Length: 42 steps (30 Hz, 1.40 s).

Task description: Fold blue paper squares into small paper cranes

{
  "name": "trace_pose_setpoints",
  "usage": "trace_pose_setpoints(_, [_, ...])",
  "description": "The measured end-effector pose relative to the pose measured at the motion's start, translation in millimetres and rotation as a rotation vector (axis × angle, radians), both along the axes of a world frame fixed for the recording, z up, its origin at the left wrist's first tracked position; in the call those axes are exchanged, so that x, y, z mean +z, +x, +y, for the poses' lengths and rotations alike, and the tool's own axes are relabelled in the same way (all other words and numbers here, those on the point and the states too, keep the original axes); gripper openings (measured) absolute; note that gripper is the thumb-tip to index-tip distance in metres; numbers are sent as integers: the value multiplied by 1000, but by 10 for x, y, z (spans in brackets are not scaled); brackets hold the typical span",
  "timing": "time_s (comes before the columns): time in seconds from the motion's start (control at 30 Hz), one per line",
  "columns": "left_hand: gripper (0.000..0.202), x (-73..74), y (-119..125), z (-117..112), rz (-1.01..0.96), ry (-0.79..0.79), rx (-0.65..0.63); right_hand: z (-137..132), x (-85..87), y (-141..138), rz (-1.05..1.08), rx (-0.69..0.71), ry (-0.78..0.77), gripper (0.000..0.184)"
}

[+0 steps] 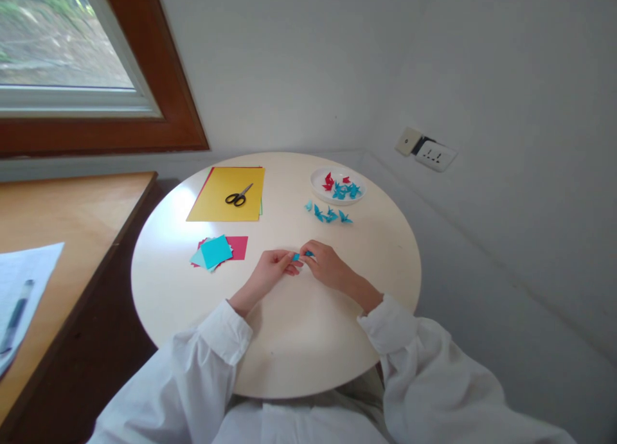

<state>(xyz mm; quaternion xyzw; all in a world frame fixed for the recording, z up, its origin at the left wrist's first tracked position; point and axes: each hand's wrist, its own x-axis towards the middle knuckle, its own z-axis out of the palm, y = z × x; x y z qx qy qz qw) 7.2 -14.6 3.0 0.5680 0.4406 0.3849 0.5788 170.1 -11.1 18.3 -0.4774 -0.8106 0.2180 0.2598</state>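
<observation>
Over the middle of the round table (308,341), a small folded piece of blue paper (297,257) is held between both hands. My left hand (276,263) pinches its left side, fingers curled under. My right hand (325,264) grips the other side, with a bit of blue showing between the fingertips. The paper's exact shape is mostly hidden by the fingers. Just beyond the hands stand several blue folded paper cranes (330,215) and a paler one (309,206). A white plate (318,191) behind them holds more cranes, blue and red.
Left of my hands lies a fanned stack of small paper squares (216,252), blue on top. Farther back, black-handled scissors (236,198) rest on large yellow sheets (207,203). A wooden desk (96,213) at left carries a paper and a pen (18,312). Walls border the table.
</observation>
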Motion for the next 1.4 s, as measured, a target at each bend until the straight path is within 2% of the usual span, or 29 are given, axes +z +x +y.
trace_pose_setpoints(0.13, [28, 30, 15, -12, 69, 33, -13, -14, 8, -38, 5, -11, -23, 12])
trace_pose_setpoints(0.23, [23, 17, 21, -13, 86, 27, 39, -14, 17, -8, 26, -14, -20, 11])
trace_pose_setpoints(0.33, [24, -9, 13, -14, 79, 8, 111, -18, 8, 190, 77, -86, -30, 5])
trace_pose_setpoints(0.47, [26, -15, 11, -14, 67, -8, 169, -85, -54, 560, 11, -259, -115, 11])
trace_pose_setpoints(0.57, [27, -6, 28, -11, 47, -22, 186, -158, -107, 669, 9, -194, -119, 11])
trace_pose_setpoints(0.67, [26, -6, 36, -9, 24, -41, 201, -184, -143, 628, 3, -155, -118, 4])
trace_pose_setpoints(0.8, [26, -30, 24, -4, -3, -62, 232, -169, -157, 562, -33, -164, -138, 11])
trace_pose_setpoints(1.1, [27, -70, 20, 7, -34, -88, 231, -275, -125, 531, -50, -174, -133, 9])
trace_pose_setpoints(1.33, [24, -50, 25, -14, 8, -32, 180, -192, 18, 272, 159, -82, -43, 5])
trace_pose_setpoints(1.4, [23, -48, 21, -16, 25, -11, 160, -118, 37, 178, 173, -83, -28, 15])
